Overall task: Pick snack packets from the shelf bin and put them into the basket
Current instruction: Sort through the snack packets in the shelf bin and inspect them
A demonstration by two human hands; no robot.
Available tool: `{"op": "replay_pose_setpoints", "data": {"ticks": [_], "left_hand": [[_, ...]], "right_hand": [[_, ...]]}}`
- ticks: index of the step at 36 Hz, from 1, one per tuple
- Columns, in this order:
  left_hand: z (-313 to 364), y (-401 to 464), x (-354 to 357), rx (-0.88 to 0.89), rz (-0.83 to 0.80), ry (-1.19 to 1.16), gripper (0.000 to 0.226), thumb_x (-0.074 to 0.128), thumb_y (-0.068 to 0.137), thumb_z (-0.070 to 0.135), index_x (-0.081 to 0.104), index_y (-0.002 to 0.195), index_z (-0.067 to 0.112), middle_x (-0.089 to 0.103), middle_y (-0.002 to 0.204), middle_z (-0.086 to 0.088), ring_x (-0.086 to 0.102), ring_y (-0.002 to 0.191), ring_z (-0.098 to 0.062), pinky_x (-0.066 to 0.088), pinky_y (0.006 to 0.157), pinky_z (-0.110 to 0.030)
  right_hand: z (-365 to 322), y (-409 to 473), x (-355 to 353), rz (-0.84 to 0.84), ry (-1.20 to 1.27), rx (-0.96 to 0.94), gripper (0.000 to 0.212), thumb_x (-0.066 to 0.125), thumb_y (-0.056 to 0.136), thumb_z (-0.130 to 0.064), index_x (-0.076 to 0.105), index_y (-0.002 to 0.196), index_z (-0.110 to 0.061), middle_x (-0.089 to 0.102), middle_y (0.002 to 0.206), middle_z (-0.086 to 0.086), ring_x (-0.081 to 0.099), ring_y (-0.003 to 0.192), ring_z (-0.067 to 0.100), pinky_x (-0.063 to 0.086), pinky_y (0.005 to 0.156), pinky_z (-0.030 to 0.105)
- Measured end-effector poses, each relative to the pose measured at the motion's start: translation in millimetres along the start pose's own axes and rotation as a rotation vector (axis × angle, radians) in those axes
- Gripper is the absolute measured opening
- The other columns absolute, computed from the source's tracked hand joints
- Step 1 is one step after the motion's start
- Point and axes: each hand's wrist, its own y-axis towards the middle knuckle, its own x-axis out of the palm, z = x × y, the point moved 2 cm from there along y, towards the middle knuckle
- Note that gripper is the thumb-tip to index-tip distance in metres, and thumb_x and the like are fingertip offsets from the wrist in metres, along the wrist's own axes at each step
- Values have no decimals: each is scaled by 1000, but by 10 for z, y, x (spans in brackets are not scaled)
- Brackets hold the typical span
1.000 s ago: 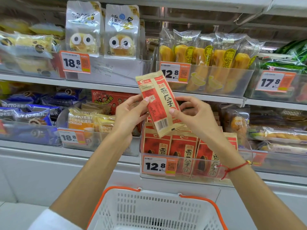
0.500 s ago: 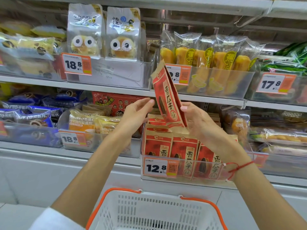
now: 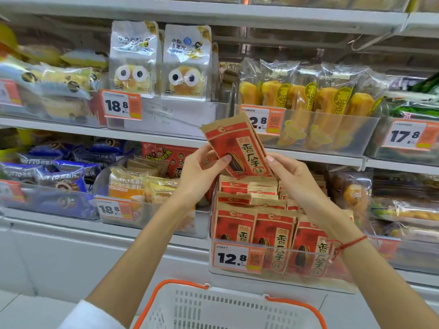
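1. Above the shelf bin [image 3: 280, 271], in front of the middle shelf, you hold one red-and-tan sunflower seed packet [image 3: 240, 148], tilted with its printed face toward you and clear of the stock below.
2. Your left hand [image 3: 202, 176] pinches the packet's lower left edge, thumb on the front; your right hand [image 3: 292, 179] has its fingertips at the lower right edge, fingers curled round it.
3. The pick looks done. The step in hand seems to be a look at the packet before the carry.
4. Under it, the bin holds more of the same packets in upright rows behind a 12.8 price tag [image 3: 237, 258].
5. Nearest you, at the bottom of the view, the white basket [image 3: 228, 307] with orange handles [image 3: 180, 284] waits with its mouth open; its floor is out of view.
6. Next, you will likely need to bring the packet down and toward yourself, past the bin's front lip and between the handles, and let go only once it is inside the rim.
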Motion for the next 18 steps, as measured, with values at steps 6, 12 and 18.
{"op": "replay_pose_setpoints", "data": {"ticks": [6, 12, 18], "left_hand": [[-110, 134, 2, 85, 46, 44, 25, 65, 91, 10, 63, 115, 18, 66, 101, 18, 62, 86, 16, 46, 73, -3], [-358, 326, -32, 28, 22, 196, 28, 69, 88, 25, 64, 115, 32, 68, 112, 16, 64, 107, -7, 49, 99, -40], [-620, 400, -41, -14, -86, 289, 23, 68, 89, 30, 63, 111, 35, 68, 113, 16, 59, 113, -2, 47, 102, -43]], "right_hand": [[-9, 267, -16, -21, -155, -73, 17, 54, 97, -34, 66, 107, -40, 69, 110, -3, 61, 98, 3, 44, 78, 8], [158, 451, -15, -115, -293, -94, 22, 69, 88, -36, 69, 110, -33, 69, 94, -1, 63, 83, 11, 53, 83, 29], [441, 641, 22, -107, -566, -123, 24, 65, 89, -42, 67, 113, -37, 72, 86, -11, 67, 81, 6, 56, 79, 42]]}}
